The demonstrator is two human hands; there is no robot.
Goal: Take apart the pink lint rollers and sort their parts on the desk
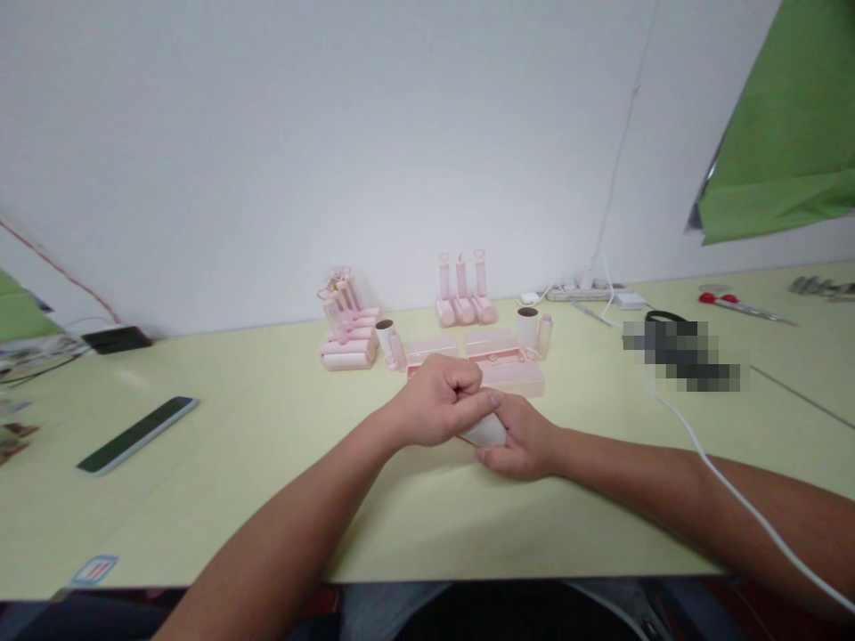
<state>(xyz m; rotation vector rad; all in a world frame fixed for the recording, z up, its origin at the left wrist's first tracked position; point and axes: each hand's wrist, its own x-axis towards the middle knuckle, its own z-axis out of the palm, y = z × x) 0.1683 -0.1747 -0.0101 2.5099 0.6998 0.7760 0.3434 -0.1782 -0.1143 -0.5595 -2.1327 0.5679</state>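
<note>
Above the table's middle, my right hand [525,436] is closed round a white lint roller [487,432], its pale surface showing between the fingers and a reddish edge below. My left hand [441,401] is curled into a fist against the same roller, thumb pressed along it near the right fingers. Both hands hide its ends. Just behind them lies an open pink case [525,378] with small pink parts inside. White paper rolls with brown cores, one on the left [385,338] and one on the right [527,329], stand near it, each beside a pink handle.
Several pink lint rollers [351,343] lie grouped at the back left, and three more [460,307] stand at the wall. A phone [137,436] lies left. A power strip [581,292], red-handled scissors [725,301] and a white cable [721,476] are on the right.
</note>
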